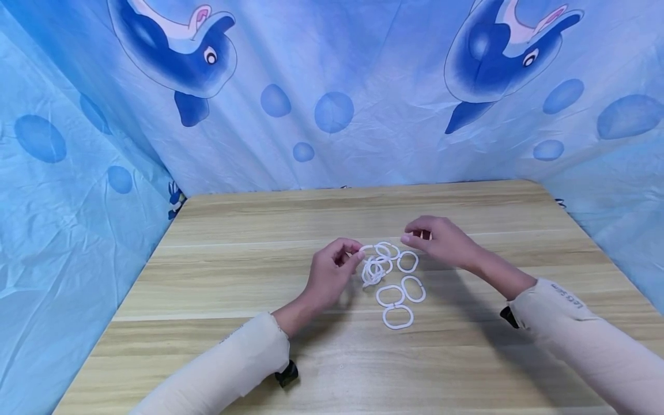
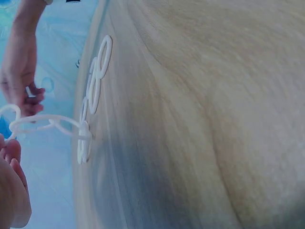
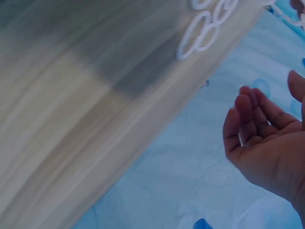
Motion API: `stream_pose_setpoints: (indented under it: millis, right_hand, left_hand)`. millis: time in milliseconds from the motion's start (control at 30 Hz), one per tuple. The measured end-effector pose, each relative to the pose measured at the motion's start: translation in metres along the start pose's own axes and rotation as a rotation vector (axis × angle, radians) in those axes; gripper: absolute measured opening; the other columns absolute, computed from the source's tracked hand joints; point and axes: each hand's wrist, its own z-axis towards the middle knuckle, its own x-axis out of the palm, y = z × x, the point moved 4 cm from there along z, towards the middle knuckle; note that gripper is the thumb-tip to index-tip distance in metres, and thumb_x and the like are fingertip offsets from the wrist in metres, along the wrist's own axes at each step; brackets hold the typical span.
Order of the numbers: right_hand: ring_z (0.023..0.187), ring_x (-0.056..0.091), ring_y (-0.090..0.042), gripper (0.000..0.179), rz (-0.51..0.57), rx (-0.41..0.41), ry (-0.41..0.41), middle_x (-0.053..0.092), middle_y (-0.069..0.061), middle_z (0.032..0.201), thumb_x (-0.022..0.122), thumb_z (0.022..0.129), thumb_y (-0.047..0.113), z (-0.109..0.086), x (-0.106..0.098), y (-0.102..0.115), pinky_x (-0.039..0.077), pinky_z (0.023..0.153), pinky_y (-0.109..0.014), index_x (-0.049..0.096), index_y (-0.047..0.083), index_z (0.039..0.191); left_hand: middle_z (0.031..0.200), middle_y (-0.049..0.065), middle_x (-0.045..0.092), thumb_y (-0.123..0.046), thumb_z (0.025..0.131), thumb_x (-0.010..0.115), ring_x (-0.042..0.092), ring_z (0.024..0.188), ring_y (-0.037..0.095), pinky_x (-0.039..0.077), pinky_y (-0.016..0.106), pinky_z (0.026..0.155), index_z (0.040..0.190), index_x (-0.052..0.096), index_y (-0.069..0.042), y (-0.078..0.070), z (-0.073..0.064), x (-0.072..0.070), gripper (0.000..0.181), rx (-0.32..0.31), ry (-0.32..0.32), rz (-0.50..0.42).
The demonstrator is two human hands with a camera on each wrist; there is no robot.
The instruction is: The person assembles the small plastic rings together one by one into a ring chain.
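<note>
My left hand (image 1: 329,274) pinches a white plastic ring-shaped link (image 1: 367,247) between thumb and fingertips. From it hangs a bunch of similar white links (image 1: 386,243), and the left wrist view shows part of this chain (image 2: 47,117) raised off the wood. How the overlapping links join is hard to make out. My right hand (image 1: 443,239) hovers to the right of the bunch, fingers loosely bent, and the right wrist view shows nothing in its palm (image 3: 274,152). Nearer to me, several oval links (image 1: 397,328) lie flat on the table, touching or joined end to end.
The wood-grain table (image 1: 233,288) has rounded far corners. Behind it and at both sides hangs a blue curtain (image 1: 363,155) printed with dolphins and bubbles. Dark wrist devices (image 1: 287,373) show under both pale sleeves (image 1: 244,357).
</note>
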Motion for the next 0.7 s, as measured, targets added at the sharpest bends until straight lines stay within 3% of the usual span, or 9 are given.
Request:
stream_pose_setpoints:
  millis: [133, 367, 600, 700]
  right_hand:
    - [0.083, 0.055, -0.022, 0.039, -0.09, 0.026, 0.017, 0.062, -0.01, 0.094, 0.07, 0.089, 0.026, -0.003, 0.004, -0.012, 0.046, 0.073, -0.038, 0.065, -0.003, 0.115]
    - [0.09, 0.059, -0.032, 0.047, -0.212, -0.021, -0.015, 0.062, -0.019, 0.1, 0.074, 0.085, 0.029, -0.01, 0.021, -0.022, 0.049, 0.076, -0.047, 0.063, -0.006, 0.115]
    - [0.104, 0.055, -0.038, 0.061, -0.304, 0.026, 0.0, 0.059, -0.023, 0.112, 0.073, 0.084, 0.041, -0.014, 0.036, -0.025, 0.044, 0.087, -0.056, 0.06, -0.005, 0.121]
    - [0.095, 0.054, -0.034, 0.054, -0.336, 0.042, 0.012, 0.059, -0.018, 0.101, 0.073, 0.082, 0.044, -0.014, 0.041, -0.025, 0.043, 0.08, -0.053, 0.064, -0.002, 0.108]
  left_hand:
    - [0.076, 0.009, 0.062, -0.01, 0.09, 0.067, 0.049, 0.058, 0.012, 0.035, 0.018, 0.048, 0.097, 0.067, -0.008, -0.006, -0.001, -0.003, 0.007, -0.011, -0.02, -0.019]
    - [0.082, 0.01, 0.064, -0.009, 0.09, 0.068, 0.05, 0.059, 0.011, 0.036, 0.017, 0.049, 0.1, 0.067, 0.0, -0.003, 0.002, -0.004, 0.013, -0.04, -0.047, -0.024]
    - [0.083, 0.02, 0.062, -0.001, 0.09, 0.065, 0.048, 0.06, 0.01, 0.035, 0.016, 0.051, 0.099, 0.065, 0.006, -0.031, -0.004, -0.007, 0.012, -0.058, -0.032, -0.037]
    - [0.083, 0.02, 0.062, 0.0, 0.089, 0.065, 0.048, 0.06, 0.009, 0.036, 0.016, 0.051, 0.098, 0.065, 0.006, -0.035, -0.005, -0.007, 0.01, -0.069, -0.025, -0.046]
